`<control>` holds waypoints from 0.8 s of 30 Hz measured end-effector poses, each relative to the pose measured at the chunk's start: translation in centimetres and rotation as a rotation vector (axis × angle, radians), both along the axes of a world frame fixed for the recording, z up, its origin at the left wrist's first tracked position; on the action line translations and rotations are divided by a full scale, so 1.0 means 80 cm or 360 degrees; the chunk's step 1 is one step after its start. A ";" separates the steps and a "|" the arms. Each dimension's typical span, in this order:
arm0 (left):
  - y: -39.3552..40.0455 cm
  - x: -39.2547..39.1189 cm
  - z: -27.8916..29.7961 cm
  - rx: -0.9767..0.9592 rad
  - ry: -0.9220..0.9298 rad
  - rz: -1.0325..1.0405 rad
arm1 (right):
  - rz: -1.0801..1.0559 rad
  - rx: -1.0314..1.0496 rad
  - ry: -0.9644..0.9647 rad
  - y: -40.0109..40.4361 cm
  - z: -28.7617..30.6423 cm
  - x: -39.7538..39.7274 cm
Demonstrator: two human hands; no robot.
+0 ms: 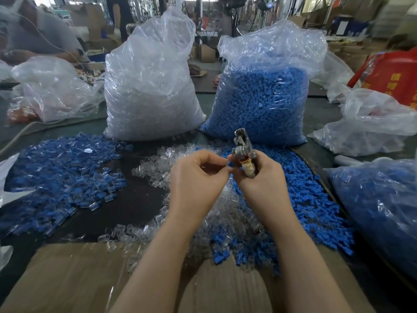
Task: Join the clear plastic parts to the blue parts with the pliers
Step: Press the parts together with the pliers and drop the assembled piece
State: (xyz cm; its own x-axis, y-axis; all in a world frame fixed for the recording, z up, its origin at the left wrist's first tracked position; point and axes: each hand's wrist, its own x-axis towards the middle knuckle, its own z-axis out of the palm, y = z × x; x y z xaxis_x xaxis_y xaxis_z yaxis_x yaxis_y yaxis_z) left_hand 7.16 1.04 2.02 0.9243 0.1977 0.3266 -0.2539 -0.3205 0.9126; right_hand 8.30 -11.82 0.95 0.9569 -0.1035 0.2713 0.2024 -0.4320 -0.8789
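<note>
My right hand [261,175] grips the taped handles of the metal pliers [243,144], jaws pointing up and away. My left hand [198,175] pinches a small part at its fingertips, right beside the pliers' handles; the part is too hidden to identify. Below my hands lies a heap of loose clear plastic parts [158,168]. Loose blue parts [309,199] spread to the right of it. A pile of joined blue-and-clear pieces [65,168] lies on the left of the dark table.
Two tall plastic bags stand behind the piles: one of clear parts [151,91], one of blue parts [261,102]. Another bag of blue parts [383,211] lies at the right. Cardboard [74,279] covers the near edge. A person sits at far left, and a red bag [392,75] stands at far right.
</note>
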 end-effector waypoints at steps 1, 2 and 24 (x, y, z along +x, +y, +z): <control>0.000 0.000 -0.001 0.0023 -0.0011 0.0015 | -0.0001 -0.0021 0.0004 0.000 0.000 0.000; 0.000 0.000 -0.001 0.0041 -0.0022 0.0025 | -0.0003 -0.0035 0.0006 0.000 0.001 0.000; 0.010 0.007 -0.001 -0.0502 -0.0035 -0.0112 | 0.0315 -0.0125 0.0198 -0.014 0.002 -0.002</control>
